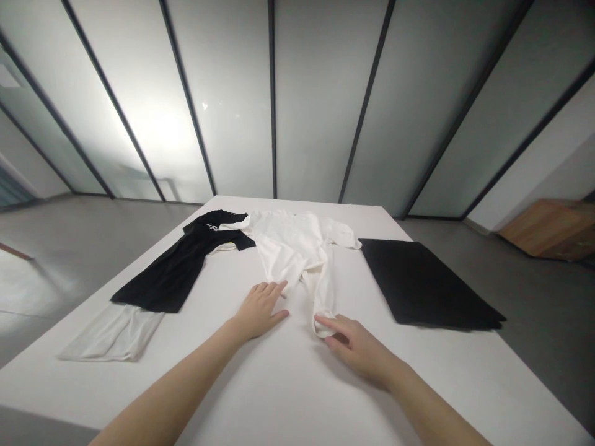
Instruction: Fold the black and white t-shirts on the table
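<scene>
A white garment lies crumpled in the middle of a white table, its long end trailing toward me. My left hand rests flat on the table with fingers stretched out, its fingertips touching the garment's near left edge. My right hand is at the garment's trailing end, with thumb and fingers closed on the hem. A black garment lies to the left, partly over a white garment that sticks out below it.
A flat black rectangular sheet lies on the right side of the table. Frosted glass panels with dark frames stand behind the table. A wooden cabinet sits on the floor at far right.
</scene>
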The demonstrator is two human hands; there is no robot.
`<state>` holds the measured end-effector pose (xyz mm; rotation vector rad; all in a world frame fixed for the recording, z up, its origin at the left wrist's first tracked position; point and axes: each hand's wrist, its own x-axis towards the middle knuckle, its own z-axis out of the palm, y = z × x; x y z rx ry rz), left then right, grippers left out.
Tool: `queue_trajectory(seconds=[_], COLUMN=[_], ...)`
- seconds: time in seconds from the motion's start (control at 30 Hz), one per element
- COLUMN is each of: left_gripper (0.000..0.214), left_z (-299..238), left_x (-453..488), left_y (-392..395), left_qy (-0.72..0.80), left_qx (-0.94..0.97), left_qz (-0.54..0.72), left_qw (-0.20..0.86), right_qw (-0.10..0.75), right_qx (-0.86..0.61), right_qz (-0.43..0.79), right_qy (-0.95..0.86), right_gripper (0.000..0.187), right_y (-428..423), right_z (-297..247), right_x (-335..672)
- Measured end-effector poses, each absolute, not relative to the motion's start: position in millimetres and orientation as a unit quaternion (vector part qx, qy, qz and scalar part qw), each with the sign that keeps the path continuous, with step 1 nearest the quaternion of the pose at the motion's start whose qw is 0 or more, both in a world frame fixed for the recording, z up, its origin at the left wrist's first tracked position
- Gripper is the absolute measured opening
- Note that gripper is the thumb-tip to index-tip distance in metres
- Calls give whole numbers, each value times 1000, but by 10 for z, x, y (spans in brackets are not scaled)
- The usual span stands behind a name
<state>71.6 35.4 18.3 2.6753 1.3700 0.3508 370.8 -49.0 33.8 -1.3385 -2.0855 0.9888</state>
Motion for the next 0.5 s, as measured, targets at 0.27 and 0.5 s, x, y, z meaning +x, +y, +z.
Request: queue_trajectory(seconds=[0.27,0.5], left_gripper=[18,37], left_z=[201,365], left_x=[428,-177], left_y=[567,758], left_qy=[519,527], left_qx=[842,732], left_qz=[140,408], left_qw=[39,144], right_qw=[384,436], right_qx=[-582,-642], right_qz=[327,201], right_qy=[-638,-598], right_gripper=[59,82], right_y=[-291,-141], right_z=[200,227], right_x=[4076,4548])
